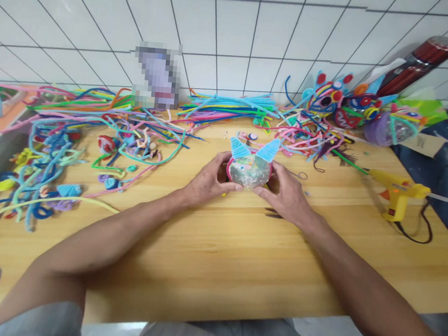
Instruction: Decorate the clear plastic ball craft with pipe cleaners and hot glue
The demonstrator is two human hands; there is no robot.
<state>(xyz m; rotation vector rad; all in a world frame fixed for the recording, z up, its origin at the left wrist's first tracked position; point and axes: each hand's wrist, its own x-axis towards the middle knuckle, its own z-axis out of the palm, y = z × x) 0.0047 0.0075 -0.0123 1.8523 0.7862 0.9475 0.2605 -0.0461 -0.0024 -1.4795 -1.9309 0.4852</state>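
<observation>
Between both hands, over the middle of the table, is a clear, rounded plastic craft piece (249, 171) with two blue pipe-cleaner ears on top and a pink-red edge. My left hand (211, 180) is closed around its left side, thumb along the bottom. On the other side my right hand (284, 191) grips it the same way. Its far side is hidden from me. Dark scissor-like tips (273, 213) show beneath my right hand, and a small metal loop (299, 175) lies just beyond it.
A yellow hot glue gun (398, 193) with a black cord stands at the right. Pipe cleaners (229, 108) lie along the tiled wall, with shaped pieces (47, 173) at the left. Decorated craft figures (326, 98) and a red thermos (417, 64) stand at the back right.
</observation>
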